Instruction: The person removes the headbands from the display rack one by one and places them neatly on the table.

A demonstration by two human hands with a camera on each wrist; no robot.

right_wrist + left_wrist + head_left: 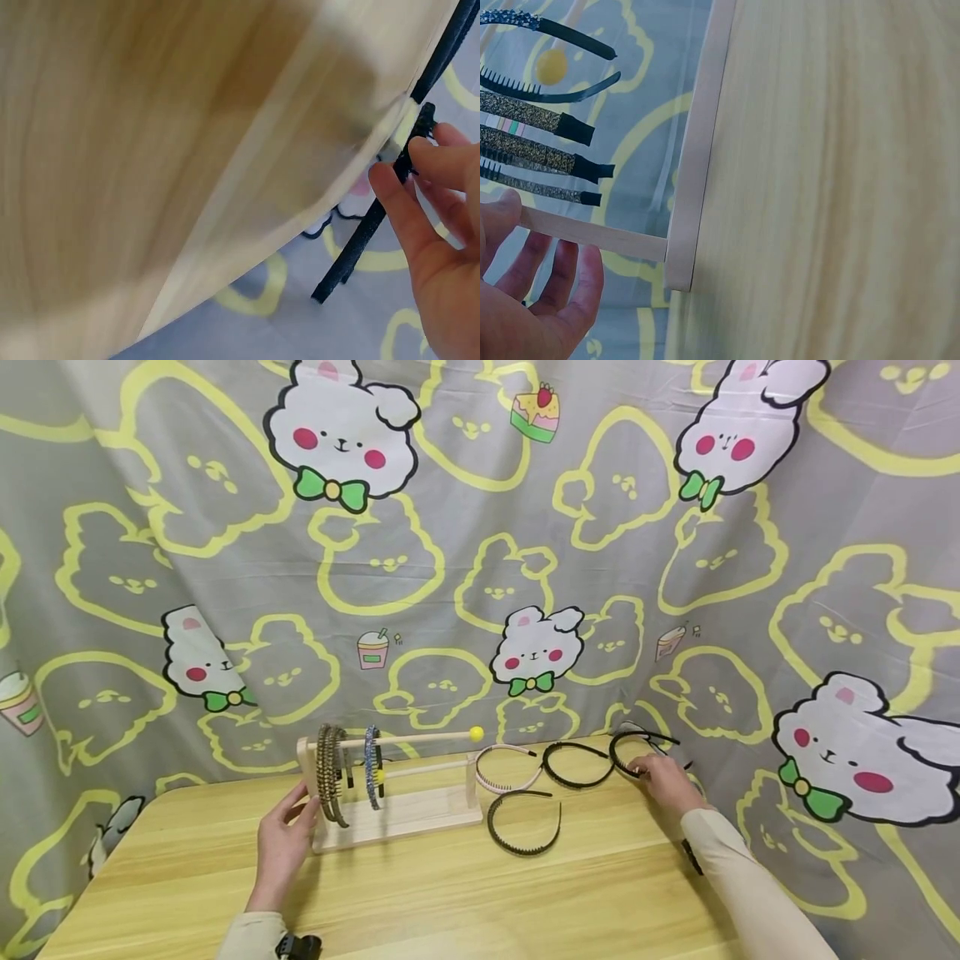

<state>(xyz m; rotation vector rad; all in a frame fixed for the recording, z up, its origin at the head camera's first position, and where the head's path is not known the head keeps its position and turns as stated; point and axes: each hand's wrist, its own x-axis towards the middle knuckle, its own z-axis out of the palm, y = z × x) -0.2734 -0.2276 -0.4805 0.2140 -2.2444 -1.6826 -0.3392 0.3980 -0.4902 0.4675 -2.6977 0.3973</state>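
Pinching a black headband [637,734] at the table's [450,893] far right edge, the right hand [667,783] is holding it between thumb and fingers, while the left hand [283,837] is gripping the wooden rack's [420,817] end upright. Brown headbands [327,768] and a blue headband [370,764] are already hanging there, so the work seems partly done; three loose headbands [516,848] are lying nearby, apparently left to hang.

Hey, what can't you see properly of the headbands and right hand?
Left wrist view: gold glittery headbands, cut off by the left edge.
Right wrist view: right hand, cut off by the right edge.
Head view: held black headband, partly hidden behind the right hand.
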